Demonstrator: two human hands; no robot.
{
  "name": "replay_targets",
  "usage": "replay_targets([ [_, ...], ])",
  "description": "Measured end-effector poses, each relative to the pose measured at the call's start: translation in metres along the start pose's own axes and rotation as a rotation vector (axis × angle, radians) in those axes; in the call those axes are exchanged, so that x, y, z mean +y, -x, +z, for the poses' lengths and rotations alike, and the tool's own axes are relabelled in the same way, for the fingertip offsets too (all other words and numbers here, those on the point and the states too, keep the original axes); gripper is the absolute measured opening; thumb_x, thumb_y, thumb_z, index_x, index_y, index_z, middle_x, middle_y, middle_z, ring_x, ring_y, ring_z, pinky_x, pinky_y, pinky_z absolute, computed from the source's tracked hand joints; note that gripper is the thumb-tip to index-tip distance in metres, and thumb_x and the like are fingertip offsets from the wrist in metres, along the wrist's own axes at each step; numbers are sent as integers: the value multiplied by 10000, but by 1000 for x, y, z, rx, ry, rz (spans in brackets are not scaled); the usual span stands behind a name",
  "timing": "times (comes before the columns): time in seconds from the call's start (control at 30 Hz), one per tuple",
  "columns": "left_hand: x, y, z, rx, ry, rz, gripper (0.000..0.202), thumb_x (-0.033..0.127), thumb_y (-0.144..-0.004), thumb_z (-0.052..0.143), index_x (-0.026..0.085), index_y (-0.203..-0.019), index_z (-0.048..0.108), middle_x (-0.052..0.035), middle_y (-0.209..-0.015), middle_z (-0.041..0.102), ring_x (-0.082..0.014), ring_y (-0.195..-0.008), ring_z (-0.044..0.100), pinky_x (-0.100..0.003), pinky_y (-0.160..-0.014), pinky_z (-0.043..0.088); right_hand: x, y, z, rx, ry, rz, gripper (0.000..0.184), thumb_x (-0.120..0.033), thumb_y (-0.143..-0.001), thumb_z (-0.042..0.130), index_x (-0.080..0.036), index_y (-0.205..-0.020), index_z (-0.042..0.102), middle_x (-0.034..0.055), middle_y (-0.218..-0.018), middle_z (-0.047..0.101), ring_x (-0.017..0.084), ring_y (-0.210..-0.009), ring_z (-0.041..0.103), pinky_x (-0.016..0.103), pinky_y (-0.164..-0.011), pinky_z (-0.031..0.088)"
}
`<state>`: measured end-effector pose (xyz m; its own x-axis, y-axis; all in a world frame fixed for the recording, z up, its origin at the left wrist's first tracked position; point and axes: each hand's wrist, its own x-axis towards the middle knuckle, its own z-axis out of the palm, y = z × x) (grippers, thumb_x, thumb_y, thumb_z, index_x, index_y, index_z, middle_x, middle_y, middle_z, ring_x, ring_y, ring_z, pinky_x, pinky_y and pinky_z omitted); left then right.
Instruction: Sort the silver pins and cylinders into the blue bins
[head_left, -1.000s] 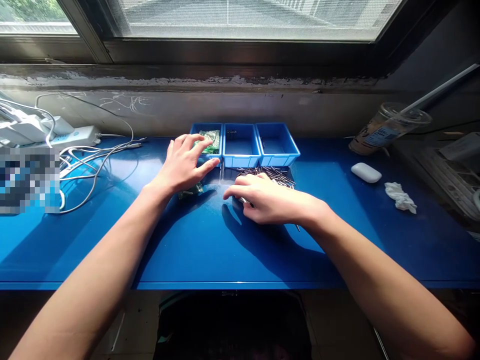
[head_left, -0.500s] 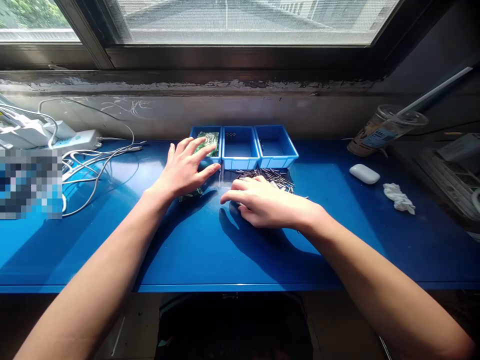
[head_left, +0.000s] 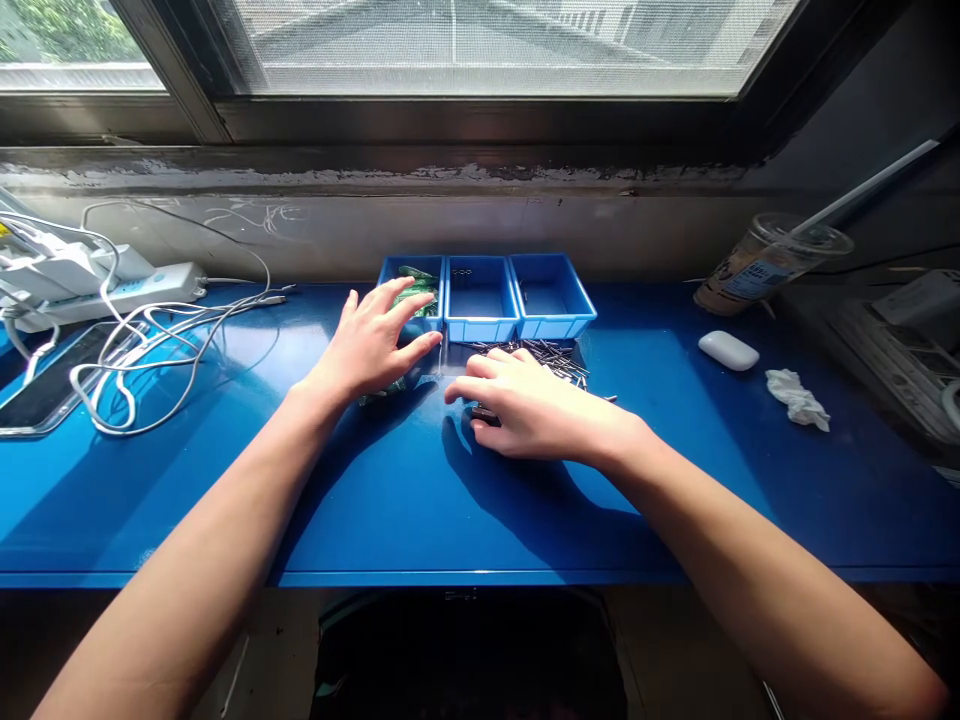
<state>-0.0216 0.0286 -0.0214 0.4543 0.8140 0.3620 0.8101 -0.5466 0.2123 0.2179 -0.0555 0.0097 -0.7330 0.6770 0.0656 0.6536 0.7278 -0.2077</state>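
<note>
My left hand (head_left: 367, 340), its fingers spread and nothing in them, reaches over the front of the left blue bin (head_left: 386, 268). Shiny green pieces (head_left: 416, 285) lie inside that bin, partly hidden by my fingers. More green pieces (head_left: 386, 390) are on the table under my palm. Beside the bins' front, my right hand (head_left: 525, 400) hovers palm down over a pile of thin dark and silver screw-like pieces (head_left: 559, 360). Its fingers are bent but apart. A dark piece shows between thumb and index finger, apparently lying on the table.
The middle blue bin (head_left: 480, 328) holds a few small rings; the right blue bin (head_left: 559, 325) adjoins it. Leftward are white cables (head_left: 195, 340), a power strip (head_left: 165, 285) and a phone (head_left: 60, 385). Rightward are a white case (head_left: 728, 350), crumpled tissue (head_left: 799, 400) and a plastic cup (head_left: 757, 265).
The green material under my left fingers now lies lower and differently in the left bin. My right hand's thumb and index finger have moved further apart. Both arms are nearly still.
</note>
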Motion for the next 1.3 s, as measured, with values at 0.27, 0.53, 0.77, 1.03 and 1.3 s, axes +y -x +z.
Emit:
replay_targets([
  [0.27, 4, 1, -2, -32, 0, -1, 510, 523, -1006, 563, 284, -1455, 601, -107, -1598, 510, -364, -1481, 464, -729, -1226, 257, 0, 3, -9, -41, -4, 153, 98, -276, -894, 618, -212, -859, 684, 54, -904, 731, 248, -915, 611, 395, -837, 325],
  [0.53, -3, 1, 2, 60, 8, 74, 501, 534, -991, 579, 252, -1400, 647, -131, -1550, 546, -356, -1452, 476, -593, -1203, 352, -1, 3, -10, -62, 4, 144, 127, -252, -902, 606, -204, -859, 716, 68, -873, 750, 255, -867, 653, 420, -848, 335],
  [0.77, 3, 2, -2, 188, 19, 112, 401, 477, -1005, 586, 248, -1317, 688, -114, -1513, 556, -337, -1420, 470, -538, -1211, 365, -2, 4, -13, -126, -73, 112, 114, -242, -892, 643, -201, -836, 734, 47, -809, 726, 231, -831, 638, 438, -886, 345],
  [1.03, 10, 3, -6, 233, 23, 111, 327, 416, -1000, 598, 264, -1272, 700, -98, -1517, 544, -332, -1421, 466, -544, -1203, 379, -4, 2, -11, 13, -356, -49, 13, -193, -834, 702, -200, -844, 698, 31, -978, 694, 172, -833, 601, 296, -740, 431],
  [1.3, 12, 4, -3, 212, 15, 132, 331, 423, -991, 592, 267, -1259, 707, -91, -1501, 561, -324, -1408, 486, -534, -1190, 386, 1, -3, -5, 291, -498, -154, 233, -120, -928, 606, -181, -1121, 720, 35, -950, 726, 146, -807, 633, 270, -757, 493],
])
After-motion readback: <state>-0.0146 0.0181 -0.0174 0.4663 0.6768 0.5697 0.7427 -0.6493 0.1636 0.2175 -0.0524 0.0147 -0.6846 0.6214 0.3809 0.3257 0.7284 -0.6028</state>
